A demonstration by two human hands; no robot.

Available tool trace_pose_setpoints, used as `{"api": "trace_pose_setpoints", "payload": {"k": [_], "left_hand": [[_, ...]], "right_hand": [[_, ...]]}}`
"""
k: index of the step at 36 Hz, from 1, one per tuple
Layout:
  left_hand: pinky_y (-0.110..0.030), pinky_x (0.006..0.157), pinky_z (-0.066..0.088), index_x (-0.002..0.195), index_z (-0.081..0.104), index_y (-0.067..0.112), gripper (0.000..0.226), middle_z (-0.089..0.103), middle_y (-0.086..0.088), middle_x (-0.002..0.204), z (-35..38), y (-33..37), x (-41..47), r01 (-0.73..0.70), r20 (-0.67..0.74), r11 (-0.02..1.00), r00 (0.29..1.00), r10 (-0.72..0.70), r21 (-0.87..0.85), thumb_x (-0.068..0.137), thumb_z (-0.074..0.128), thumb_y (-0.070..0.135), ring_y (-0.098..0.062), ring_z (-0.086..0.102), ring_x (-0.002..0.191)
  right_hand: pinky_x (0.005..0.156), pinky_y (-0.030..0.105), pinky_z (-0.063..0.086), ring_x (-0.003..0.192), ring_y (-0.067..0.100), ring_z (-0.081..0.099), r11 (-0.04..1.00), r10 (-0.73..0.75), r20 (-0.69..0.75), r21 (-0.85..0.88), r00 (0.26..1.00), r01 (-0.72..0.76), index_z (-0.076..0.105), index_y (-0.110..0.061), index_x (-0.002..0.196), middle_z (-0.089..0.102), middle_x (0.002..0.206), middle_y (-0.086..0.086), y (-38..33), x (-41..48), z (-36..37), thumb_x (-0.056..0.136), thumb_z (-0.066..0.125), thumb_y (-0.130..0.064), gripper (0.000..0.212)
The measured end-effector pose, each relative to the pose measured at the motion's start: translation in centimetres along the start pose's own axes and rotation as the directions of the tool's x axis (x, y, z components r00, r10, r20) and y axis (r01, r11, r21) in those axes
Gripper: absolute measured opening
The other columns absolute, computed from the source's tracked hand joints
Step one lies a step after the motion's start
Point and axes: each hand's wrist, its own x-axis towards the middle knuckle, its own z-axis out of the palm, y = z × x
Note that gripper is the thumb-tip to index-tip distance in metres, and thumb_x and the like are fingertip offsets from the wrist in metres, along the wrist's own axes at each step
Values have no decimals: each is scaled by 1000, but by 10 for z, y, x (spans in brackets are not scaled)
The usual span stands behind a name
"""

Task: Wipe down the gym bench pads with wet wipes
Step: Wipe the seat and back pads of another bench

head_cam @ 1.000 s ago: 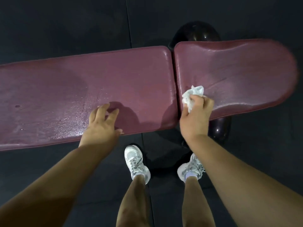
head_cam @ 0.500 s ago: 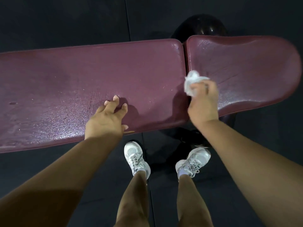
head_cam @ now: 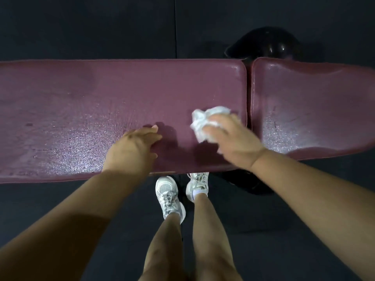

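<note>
Two maroon pads (head_cam: 101, 102) above dark floor (head_cam: 81, 27); right grip (head_cam: 233, 142) clamps wipe (head_cam: 203, 120), left grip (head_cam: 132, 149) rests relaxed.

long maroon vinyl bench pad (head_cam: 101, 102): pebbled grain, pale wet sheen along its near half, one small dark spot at left. short maroon seat pad (head_cam: 314, 110) right of it: same sheen. crumpled white wet wipe (head_cam: 202, 120) on it. white-silver mesh trainers (head_cam: 168, 196) below it. charcoal rubber floor (head_cam: 81, 27) around it.

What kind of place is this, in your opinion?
Most likely a gym. A long maroon padded bench with a separate seat pad stands on dark floor mats, and the person wears trainers. The right hand holds a wipe against it.
</note>
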Motion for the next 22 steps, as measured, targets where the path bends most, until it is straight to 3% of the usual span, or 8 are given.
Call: {"api": "trace_pose_setpoints", "payload": {"k": [4, 8, 10, 12, 15, 18, 20, 22], "left_hand": [[-42, 99, 43, 132, 54, 26, 59, 42, 10, 139, -12, -6, 10, 48, -83, 997, 995, -53, -60, 77, 74, 18, -20, 37, 124], [-43, 112, 26, 145, 34, 21, 86, 20, 4, 155, -25, -14, 26, 138, -142, 990, 980, -138, -12, 72, 80, 23, -27, 17, 139], [-37, 117, 15, 149, 23, 24, 95, 2, 10, 159, -29, -16, 33, 194, -63, 981, 979, -194, 2, 73, 79, 27, -21, 2, 145], [-37, 117, 15, 150, 18, 26, 97, -6, 14, 158, -29, -16, 36, 210, -28, 978, 977, -210, 16, 74, 78, 30, -19, -4, 146], [-38, 116, 17, 150, 21, 25, 96, -4, 13, 158, -27, -13, 36, 212, -30, 977, 977, -212, 0, 73, 79, 26, -22, -2, 146], [-40, 114, 22, 148, 27, 25, 96, 0, 13, 158, -29, -13, 37, 230, -35, 972, 972, -232, -36, 70, 82, 21, -23, 1, 146], [-41, 112, 25, 148, 29, 25, 94, 1, 14, 158, -29, -12, 37, 237, -27, 971, 971, -238, -44, 70, 82, 21, -22, 1, 146], [-42, 111, 28, 147, 28, 26, 93, 0, 15, 158, -30, -11, 38, 249, -12, 967, 968, -250, -46, 71, 81, 21, -21, 0, 146]], "right_hand": [[75, 19, 49, 102, 10, 51, 887, 457, -365, 124, 811, -444, 59, -12, 119, 45, 124, -8, 53, 31, -30, 88, 54, -11, 32], [99, 25, 39, 108, 27, 49, 793, 601, -462, 244, 652, -558, 55, 0, 121, 37, 130, 22, 38, 55, -26, 83, 51, 2, 38], [102, 26, 37, 109, 32, 49, 813, 582, -441, 301, 683, -499, 55, 1, 121, 37, 126, 24, 12, 61, -8, 82, 51, -1, 40], [103, 15, 27, 117, 31, 43, 876, 474, -336, 268, 814, -400, 55, -3, 125, 38, 131, 22, -11, 58, 7, 86, 47, -7, 40], [100, 16, 25, 119, 24, 43, 981, 63, 55, 180, 996, -72, 52, -14, 130, 43, 134, 11, -34, 40, 23, 94, 30, -31, 45], [98, 39, 41, 106, 21, 51, 941, -323, 218, 183, 921, 286, 54, -14, 123, 49, 127, 7, -29, 36, 11, 100, 42, -32, 31], [98, 41, 42, 112, 28, 52, 947, -310, 192, 147, 931, 285, 57, -11, 123, 52, 123, 4, -13, 47, -5, 98, 48, -24, 29], [98, 40, 44, 109, 21, 51, 992, -110, 45, 64, 993, 107, 59, -15, 118, 52, 106, -14, 15, 59, -18, 98, 46, -27, 27]]}}
